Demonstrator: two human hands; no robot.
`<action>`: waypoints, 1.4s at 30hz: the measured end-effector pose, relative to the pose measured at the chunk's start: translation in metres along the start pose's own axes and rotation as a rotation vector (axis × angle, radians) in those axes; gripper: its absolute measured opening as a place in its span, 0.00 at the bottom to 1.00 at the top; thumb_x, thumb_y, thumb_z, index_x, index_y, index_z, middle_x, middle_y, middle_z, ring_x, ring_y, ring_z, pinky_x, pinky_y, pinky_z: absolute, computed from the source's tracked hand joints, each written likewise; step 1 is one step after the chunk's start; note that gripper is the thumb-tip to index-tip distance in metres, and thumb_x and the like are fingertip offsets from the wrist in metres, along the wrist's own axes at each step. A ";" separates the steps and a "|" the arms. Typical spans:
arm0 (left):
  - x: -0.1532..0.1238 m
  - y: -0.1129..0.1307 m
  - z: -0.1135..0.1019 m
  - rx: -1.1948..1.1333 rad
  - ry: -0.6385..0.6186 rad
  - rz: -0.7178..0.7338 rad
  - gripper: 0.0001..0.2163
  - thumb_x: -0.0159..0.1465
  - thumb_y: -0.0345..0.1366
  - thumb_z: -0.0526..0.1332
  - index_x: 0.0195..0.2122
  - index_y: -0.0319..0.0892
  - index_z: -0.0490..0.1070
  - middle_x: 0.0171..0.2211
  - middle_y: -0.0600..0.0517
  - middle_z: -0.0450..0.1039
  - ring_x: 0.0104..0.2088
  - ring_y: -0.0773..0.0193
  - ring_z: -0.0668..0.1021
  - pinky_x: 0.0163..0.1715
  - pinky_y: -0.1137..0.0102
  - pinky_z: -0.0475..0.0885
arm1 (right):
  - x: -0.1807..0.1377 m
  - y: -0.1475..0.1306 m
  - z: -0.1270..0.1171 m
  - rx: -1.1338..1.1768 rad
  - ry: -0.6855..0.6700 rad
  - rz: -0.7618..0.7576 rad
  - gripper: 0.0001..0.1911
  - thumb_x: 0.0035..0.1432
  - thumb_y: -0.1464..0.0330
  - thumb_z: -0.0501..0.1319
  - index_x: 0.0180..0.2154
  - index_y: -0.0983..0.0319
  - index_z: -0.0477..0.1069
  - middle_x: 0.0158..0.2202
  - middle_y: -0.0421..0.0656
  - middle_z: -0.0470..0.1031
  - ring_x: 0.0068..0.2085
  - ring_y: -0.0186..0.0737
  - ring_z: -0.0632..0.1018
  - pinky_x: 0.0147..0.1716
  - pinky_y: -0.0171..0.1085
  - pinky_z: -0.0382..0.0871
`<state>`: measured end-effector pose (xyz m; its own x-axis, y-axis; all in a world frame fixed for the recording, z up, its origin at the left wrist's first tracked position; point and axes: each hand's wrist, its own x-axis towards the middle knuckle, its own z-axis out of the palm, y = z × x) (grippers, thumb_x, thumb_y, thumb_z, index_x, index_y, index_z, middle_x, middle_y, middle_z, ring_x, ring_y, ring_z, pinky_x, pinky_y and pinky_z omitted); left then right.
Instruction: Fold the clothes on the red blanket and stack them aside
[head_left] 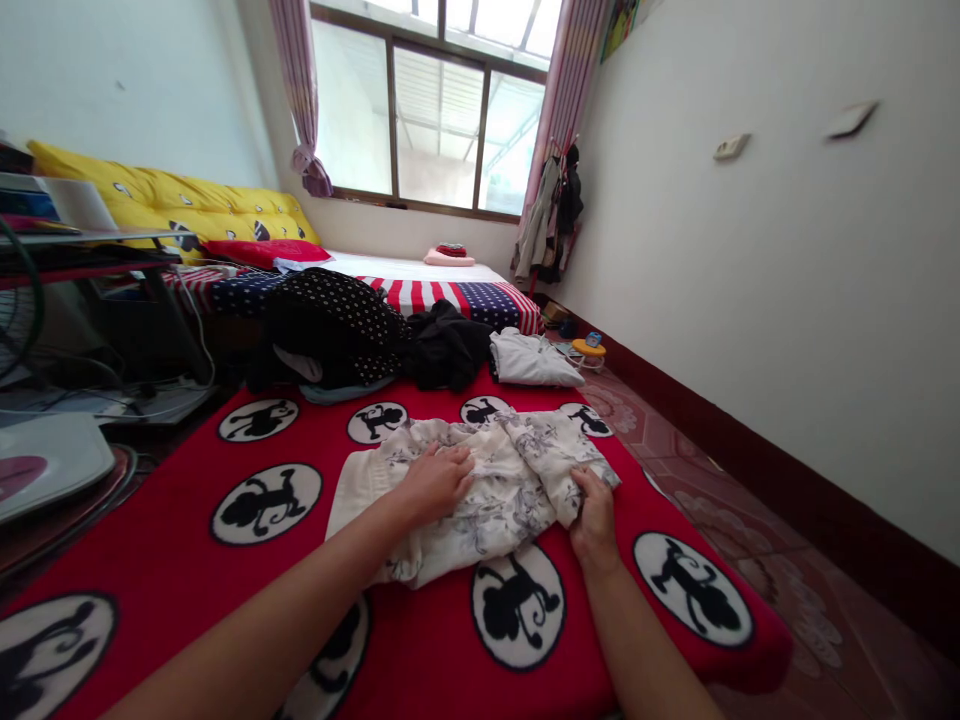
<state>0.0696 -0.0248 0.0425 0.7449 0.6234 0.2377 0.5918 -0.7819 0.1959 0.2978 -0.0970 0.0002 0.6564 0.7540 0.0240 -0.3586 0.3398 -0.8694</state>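
Note:
A white garment (495,490) with a grey floral print lies spread on a red blanket (420,660) patterned with black monkeys in white circles. A plain cream band forms its left end; I cannot tell for certain what kind of garment it is. My left hand (439,482) rests flat on its middle, fingers stretched out. At the garment's right end, my right hand (595,515) pinches the edge, where a section is folded over. Part of the cloth is hidden beneath my left hand and forearm.
Behind the garment are a black polka-dot cloth heap (337,325), a crumpled black garment (448,345) and folded white clothing (534,358). A bed (435,297) stands under the window. Left is a cluttered desk (90,240); right, a small yellow stool (589,348) near the wall.

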 end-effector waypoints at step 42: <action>-0.073 -0.061 -0.011 -1.245 0.545 -0.706 0.39 0.51 0.24 0.63 0.64 0.40 0.53 0.46 0.44 0.77 0.43 0.59 0.80 0.39 0.70 0.75 | -0.130 0.029 0.118 -0.972 -0.982 -0.534 0.17 0.55 0.75 0.55 0.46 0.59 0.73 0.46 0.46 0.78 0.46 0.46 0.78 0.46 0.42 0.70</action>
<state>-0.0240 -0.0224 0.0239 0.0663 0.9977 0.0113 -0.0672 -0.0068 0.9977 0.1240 -0.1184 0.0303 -0.2785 0.8679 0.4113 0.6092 0.4908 -0.6229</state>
